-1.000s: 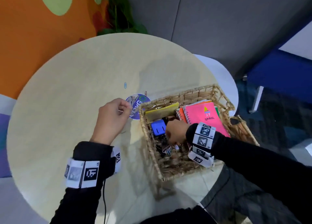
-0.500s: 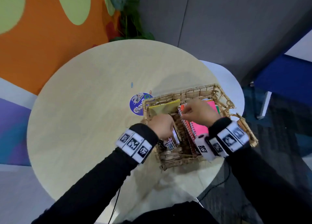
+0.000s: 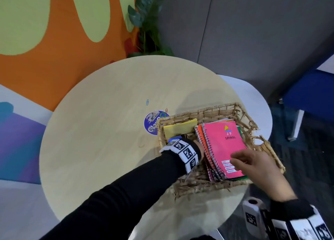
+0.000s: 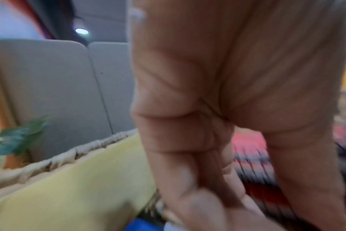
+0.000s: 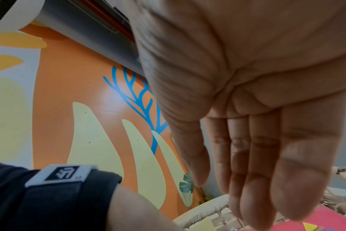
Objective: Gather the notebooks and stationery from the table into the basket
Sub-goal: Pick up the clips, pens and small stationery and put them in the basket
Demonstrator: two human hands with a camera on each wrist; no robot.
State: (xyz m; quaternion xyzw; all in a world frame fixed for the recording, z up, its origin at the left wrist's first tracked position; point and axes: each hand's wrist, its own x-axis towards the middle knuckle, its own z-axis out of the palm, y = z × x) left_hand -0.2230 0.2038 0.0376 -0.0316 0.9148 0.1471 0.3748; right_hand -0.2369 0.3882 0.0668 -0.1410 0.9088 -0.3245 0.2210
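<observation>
left hand (image 4: 217, 125) blurred, hidden low in basket (image 3: 213, 113)

Office lounge, grey partition panels (image 3: 253, 32), colourful orange wall mural (image 3: 59, 59), round table (image 3: 108, 140)

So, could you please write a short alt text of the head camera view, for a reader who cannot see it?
A person's left hand reaches into a wicker basket on a round table, while the right hand hovers open over a pink spiral notebook inside. A blue paper clip and a round sticker lie on the table.
</observation>
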